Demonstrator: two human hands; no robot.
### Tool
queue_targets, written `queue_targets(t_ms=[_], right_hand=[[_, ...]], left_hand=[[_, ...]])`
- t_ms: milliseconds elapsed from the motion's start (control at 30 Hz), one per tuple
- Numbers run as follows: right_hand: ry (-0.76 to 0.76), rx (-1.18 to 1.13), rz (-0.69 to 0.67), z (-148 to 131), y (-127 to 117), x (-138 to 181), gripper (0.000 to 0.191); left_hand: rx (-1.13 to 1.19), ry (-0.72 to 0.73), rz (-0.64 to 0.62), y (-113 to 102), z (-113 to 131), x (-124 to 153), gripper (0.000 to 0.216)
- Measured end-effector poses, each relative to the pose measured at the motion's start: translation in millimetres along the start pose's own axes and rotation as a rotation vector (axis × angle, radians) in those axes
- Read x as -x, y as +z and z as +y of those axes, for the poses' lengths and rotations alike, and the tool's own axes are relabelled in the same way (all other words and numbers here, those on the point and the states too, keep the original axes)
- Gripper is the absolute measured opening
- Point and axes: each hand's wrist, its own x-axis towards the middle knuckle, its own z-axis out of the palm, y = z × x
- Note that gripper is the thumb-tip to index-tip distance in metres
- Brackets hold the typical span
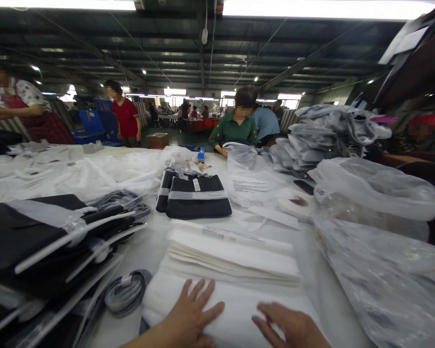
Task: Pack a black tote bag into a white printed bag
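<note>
My left hand [197,314] lies with spread fingers on a white soft sheet [239,295] at the bottom middle. To its right, my right hand [286,324] is over the same sheet, fingers apart and a little blurred, holding nothing. Just beyond both hands rests a stack of folded white sheets [235,251], with a printed strip along its far part. Left of my left hand lies a coiled grey strap [126,292] in clear wrapping. Farther up the table are black bags [199,198] with a pale band around them.
Black bags with white piping [50,232] pile up at the left. Clear plastic bags [384,270] cover the right side, near a tape roll [297,205] and a phone [304,187]. Across the table a person in green [235,128] handles a plastic-wrapped item beside a tall grey pile [322,140].
</note>
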Motion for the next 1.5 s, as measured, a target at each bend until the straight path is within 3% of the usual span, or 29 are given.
queue_targets(t_ms=[67, 100, 167, 233, 333, 400, 467, 567, 633, 733, 833, 967, 1067, 1200, 1300, 1400, 1500], right_hand=[[0.071, -0.009, 0.115, -0.2, -18.3, -34.8, 0.043], [0.102, 0.005, 0.108, 1.8, -17.8, -50.7, 0.058], [0.168, 0.040, -0.002, 8.8, -1.3, -76.6, 0.084], [0.211, 0.068, -0.107, 19.0, 24.3, -93.5, 0.093], [0.161, 0.142, -0.088, 37.6, 52.0, -104.4, 0.070], [0.072, 0.233, -0.050, 50.0, 56.0, -106.1, 0.050], [-0.005, 0.292, -0.060, 60.8, 50.8, -108.1, 0.046], [-0.056, 0.292, -0.108, 73.4, 32.3, -120.0, 0.042], [-0.083, 0.278, -0.144, 80.4, 16.0, -136.0, 0.026], [-0.118, 0.257, -0.191, 91.0, -11.3, -166.8, 0.014], [-0.121, 0.258, -0.211, 104.5, -38.0, -199.3, 0.019], [-0.081, 0.299, -0.160, 130.0, -58.4, -245.0, 0.025], [-0.026, 0.331, -0.090, 150.5, -40.8, -275.6, 0.028], [0.120, 0.320, 0.009, 170.2, 24.6, -293.6, 0.027], [0.208, 0.305, 0.091, 177.4, 57.2, -295.1, 0.034], [0.158, 0.279, 0.106, 172.1, 53.0, -295.8, 0.043], [0.140, 0.252, 0.176, 149.6, 40.2, -289.7, 0.051]], left_hand=[[-0.020, 0.037, 0.032, 1.8, -3.3, -2.1, 0.085], [-0.049, 0.058, 0.049, 5.0, -5.7, -3.4, 0.080], [-0.145, 0.094, 0.100, 16.1, -12.1, -7.6, 0.066], [-0.277, 0.121, 0.194, 31.0, -19.7, -13.5, 0.055], [-0.442, 0.162, 0.398, 51.6, -28.8, -20.5, 0.053], [-0.522, 0.176, 0.488, 58.8, -30.7, -21.0, 0.055], [-0.568, 0.186, 0.534, 57.4, -28.5, -18.4, 0.054], [-0.506, 0.185, 0.489, 34.8, -20.3, -15.4, 0.043], [-0.340, 0.152, 0.326, 8.9, -15.6, -19.3, 0.035], [-0.076, -0.021, 0.112, -27.4, -18.5, -36.3, 0.048], [-0.093, -0.107, 0.218, -35.8, -36.4, -55.1, 0.045], [-0.196, -0.026, 0.369, -9.1, -65.0, -65.0, 0.074], [-0.293, 0.031, 0.426, 10.0, -78.4, -68.8, 0.071], [-0.601, 0.088, 0.659, 16.0, -84.2, -76.2, 0.072], [-0.704, 0.089, 0.732, 10.6, -81.2, -77.7, 0.073], [-0.668, 0.081, 0.750, 6.9, -77.0, -76.2, 0.074], [-0.628, 0.081, 0.768, 9.1, -77.2, -75.4, 0.073]])
